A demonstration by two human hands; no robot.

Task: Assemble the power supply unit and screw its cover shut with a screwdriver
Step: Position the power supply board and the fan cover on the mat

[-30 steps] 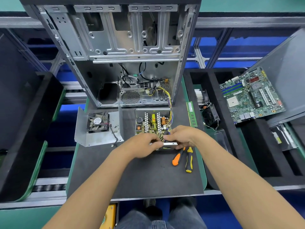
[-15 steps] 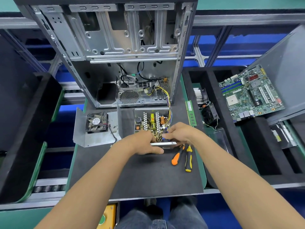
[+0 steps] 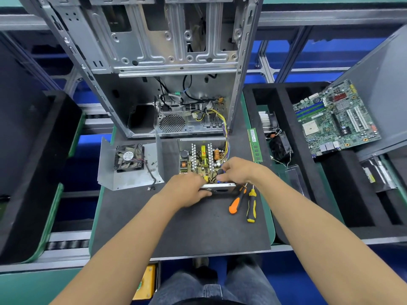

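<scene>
Both hands (image 3: 211, 183) grip the open power supply unit (image 3: 203, 160); 2 screwdrivers (image 3: 243, 202) lie just beside it.

Cover (image 3: 130, 167) left of power supply unit (image 3: 201, 159), screwdrivers (image 3: 243, 201) right, case (image 3: 154, 62) behind.

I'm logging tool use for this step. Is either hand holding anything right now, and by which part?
No tool. The left hand grips the power supply unit by its near metal wall; the right hand pinches something small and dark just inside that wall.

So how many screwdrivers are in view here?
2, both lying on the mat right of the power supply unit: the orange-handled screwdriver, and the yellow-and-black screwdriver beside it. The right hand may hide others.
</scene>
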